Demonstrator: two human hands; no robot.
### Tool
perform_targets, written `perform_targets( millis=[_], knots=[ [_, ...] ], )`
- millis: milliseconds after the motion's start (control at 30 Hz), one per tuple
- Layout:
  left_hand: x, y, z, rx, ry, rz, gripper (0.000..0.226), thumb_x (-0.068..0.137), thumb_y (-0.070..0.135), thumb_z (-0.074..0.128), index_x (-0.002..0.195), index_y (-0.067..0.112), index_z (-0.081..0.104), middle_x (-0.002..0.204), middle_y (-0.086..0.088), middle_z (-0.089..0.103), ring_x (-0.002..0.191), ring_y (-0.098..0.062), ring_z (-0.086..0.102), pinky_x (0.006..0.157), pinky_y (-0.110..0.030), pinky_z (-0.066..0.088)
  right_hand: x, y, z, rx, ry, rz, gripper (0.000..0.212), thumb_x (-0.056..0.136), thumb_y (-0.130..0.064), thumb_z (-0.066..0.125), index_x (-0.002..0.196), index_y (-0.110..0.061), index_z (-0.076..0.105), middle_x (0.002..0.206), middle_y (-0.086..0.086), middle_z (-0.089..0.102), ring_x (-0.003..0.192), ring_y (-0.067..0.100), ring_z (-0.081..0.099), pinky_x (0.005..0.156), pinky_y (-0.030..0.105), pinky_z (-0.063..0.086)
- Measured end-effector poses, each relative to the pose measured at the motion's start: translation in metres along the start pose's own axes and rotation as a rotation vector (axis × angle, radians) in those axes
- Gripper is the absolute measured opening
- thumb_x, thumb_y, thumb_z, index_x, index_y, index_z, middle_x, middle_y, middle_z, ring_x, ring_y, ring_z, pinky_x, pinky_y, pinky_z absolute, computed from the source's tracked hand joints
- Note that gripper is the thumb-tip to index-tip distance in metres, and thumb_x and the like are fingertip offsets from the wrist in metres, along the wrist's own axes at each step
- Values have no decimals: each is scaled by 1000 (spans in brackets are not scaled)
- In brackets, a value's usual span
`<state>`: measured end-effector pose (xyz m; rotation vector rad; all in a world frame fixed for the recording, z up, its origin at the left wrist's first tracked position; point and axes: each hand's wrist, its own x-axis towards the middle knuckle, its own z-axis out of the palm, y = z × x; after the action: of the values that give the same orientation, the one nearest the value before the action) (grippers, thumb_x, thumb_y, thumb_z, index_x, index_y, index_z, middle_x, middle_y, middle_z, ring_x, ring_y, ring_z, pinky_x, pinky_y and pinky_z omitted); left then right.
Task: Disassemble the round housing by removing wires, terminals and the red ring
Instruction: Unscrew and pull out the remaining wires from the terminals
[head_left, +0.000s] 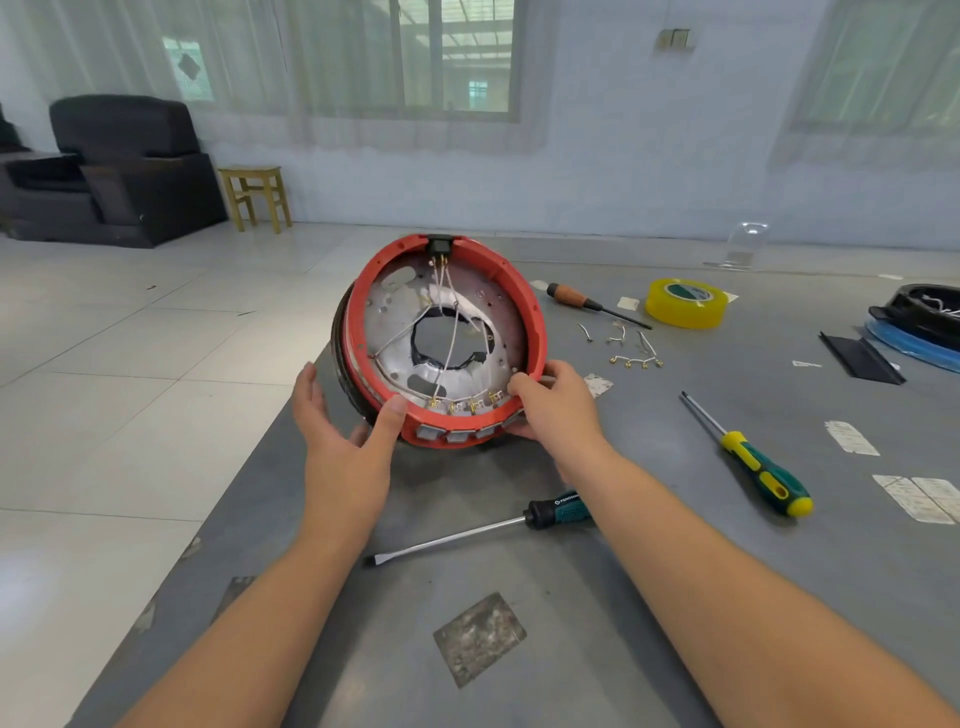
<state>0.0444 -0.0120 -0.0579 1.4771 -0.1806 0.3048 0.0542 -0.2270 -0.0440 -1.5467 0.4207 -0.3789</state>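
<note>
A grey table (597, 597) is filling the foreground of a tiled room, with a dark armchair (119, 166) and a wooden stool (254, 195) sitting back by the curtained windows. At the table's near-left edge the round housing (441, 338) is standing tilted up on its rim, open side facing the camera, its red ring (535, 322) framing a metal plate where white wires (449, 317) are running down to brass terminals (462, 404). The left hand (348, 436) is cupping the lower left rim, thumb pressing on the ring. The right hand (553, 405) is gripping the lower right rim, fingers curling over it. Loose wire pieces (631, 345), a yellow tape roll (685, 303) and three screwdrivers (753, 460) are lying nearby.
</note>
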Motion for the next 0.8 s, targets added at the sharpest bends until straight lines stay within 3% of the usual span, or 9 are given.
perform_targets(
  millis=[67,133,267,400,500,600,667,800],
  knots=[
    [2,-1,1,-160,-33,-165,103,80,42,82,159,47,16,165,4,34,122,0,63,99,-44,58,-2,1,0,38,12,-14,28,73,-31,68,100,-29,60,105,0,70,92,22,74,74,46,65],
    [5,-2,1,-325,-69,-282,105,77,36,82,162,36,20,156,0,49,125,-20,66,96,-48,60,-2,1,-1,38,20,-35,33,69,-31,67,102,-31,59,106,-2,70,93,21,74,80,49,63],
    [10,-8,-1,-402,-158,-312,62,82,26,79,139,15,57,135,-4,69,120,-31,69,94,-50,61,-2,-2,-1,7,25,-74,34,67,-27,64,99,-37,57,100,-9,69,88,22,75,79,51,63],
    [11,-11,-4,-465,-85,-385,67,80,18,83,138,14,49,131,-12,70,117,-35,71,90,-58,60,-8,-4,-1,-72,22,-107,33,69,-25,64,95,-44,55,88,-19,66,82,15,72,76,50,63],
    [10,-10,-4,-453,-82,-402,59,88,8,79,137,14,46,131,-18,68,113,-35,72,89,-61,60,-6,-7,-10,-164,-57,-132,34,73,-31,68,102,-43,55,102,-18,66,96,20,72,85,49,61],
    [11,-8,-6,-446,-76,-407,58,90,7,77,137,13,45,132,-18,67,112,-35,73,89,-60,60,-9,-15,-25,-458,-122,-199,36,79,-52,66,112,-38,58,114,-18,67,110,15,65,94,41,55],
    [11,-7,-6,-443,-76,-398,56,89,7,77,136,13,46,131,-17,68,112,-35,73,89,-59,61,-17,-18,-36,-727,-155,-286,44,81,-67,56,112,-35,60,113,-13,68,107,14,64,91,37,52],
    [11,-7,-6,-428,-70,-381,54,91,5,76,134,14,45,133,-16,67,113,-34,72,91,-59,60,-43,-16,-60,-1064,-357,-543,48,94,-66,45,116,-26,63,107,-9,62,98,12,62,89,41,53]
  ],
)
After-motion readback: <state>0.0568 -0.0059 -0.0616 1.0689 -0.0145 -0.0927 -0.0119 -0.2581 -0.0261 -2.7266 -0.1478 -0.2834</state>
